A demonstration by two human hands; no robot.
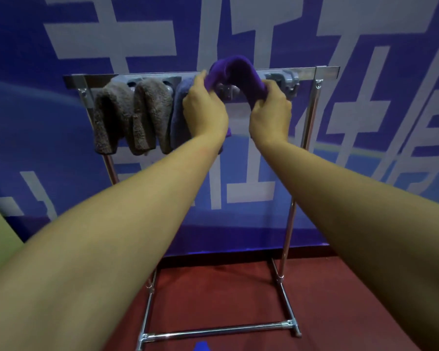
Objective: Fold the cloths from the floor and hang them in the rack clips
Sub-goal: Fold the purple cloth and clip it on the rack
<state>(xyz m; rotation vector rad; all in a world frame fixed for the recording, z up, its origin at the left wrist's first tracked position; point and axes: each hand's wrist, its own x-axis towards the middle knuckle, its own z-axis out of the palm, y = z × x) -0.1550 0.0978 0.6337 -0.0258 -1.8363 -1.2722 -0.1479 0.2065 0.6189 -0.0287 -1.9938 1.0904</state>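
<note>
Head cam: we see the left hand [205,111] and right hand [270,110] both curled round a purple cloth [235,72], arched up at the rack [322,71] top bar, approx mid-bar, w/ a clip [226,91] just below it. Left of that on the bar hang two brown cloths [132,115] and a grey-blue cloth [179,117], prob. clipped, tho the grey-blue one's clip is hidden.
</note>
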